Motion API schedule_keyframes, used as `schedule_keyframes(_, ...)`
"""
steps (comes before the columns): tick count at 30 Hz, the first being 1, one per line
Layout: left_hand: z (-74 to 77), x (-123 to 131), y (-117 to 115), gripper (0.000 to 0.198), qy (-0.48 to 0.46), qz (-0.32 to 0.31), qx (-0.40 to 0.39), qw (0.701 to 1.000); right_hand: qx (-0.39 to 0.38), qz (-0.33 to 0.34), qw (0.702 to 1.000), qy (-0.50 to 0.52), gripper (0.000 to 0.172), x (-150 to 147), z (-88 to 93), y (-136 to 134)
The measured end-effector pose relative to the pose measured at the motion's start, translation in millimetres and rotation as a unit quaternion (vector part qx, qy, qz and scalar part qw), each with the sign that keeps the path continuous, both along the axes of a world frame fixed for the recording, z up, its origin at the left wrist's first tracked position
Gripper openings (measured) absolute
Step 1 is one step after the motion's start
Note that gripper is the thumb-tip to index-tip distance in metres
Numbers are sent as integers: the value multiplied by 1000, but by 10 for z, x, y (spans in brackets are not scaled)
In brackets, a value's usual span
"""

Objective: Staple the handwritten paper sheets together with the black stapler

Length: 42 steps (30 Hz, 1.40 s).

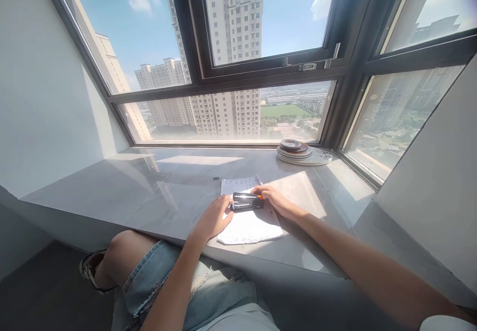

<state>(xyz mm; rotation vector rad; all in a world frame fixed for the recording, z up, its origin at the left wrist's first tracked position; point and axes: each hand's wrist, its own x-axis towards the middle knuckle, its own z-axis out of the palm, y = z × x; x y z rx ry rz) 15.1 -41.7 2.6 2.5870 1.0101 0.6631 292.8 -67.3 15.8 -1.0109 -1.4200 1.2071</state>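
Note:
A black stapler with a shiny upper arm and an orange patch at its right end is over a stack of white sheets. Its two arms stand apart in a narrow wedge. My right hand grips the right end, the fingers over the top. At the left end, my left hand has its fingers and thumb closed around the stapler's tip. Rows of print or writing show on the upper part of the sheets. Both palms are turned away from view.
The sheets lie on a pale, glossy window ledge. A small dark block sits beyond my left hand. Stacked plates or lids stand by the dark window frame. A white rounded thing shows at the bottom right.

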Motion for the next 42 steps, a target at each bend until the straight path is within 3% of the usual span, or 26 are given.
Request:
schedule_keyframes(8, 22, -1, -13, 53, -4, -4, 0, 1000, -38, 89, 995, 21, 35, 85, 43, 10)
schedule_keyframes(23, 34, -3, -14, 51, -10, -17, 10, 1000, -118, 161, 980, 28, 28, 154, 245, -92)
schedule_keyframes(29, 43, 1, -19, 49, -16, -19, 15, 1000, -124, 158, 978, 53, 24, 111, 296, -103)
schedule_keyframes(42, 22, 10, -1, 48, -20, -15, 9, 1000, -124, 159, 979, 14, 25, 167, 219, -34)
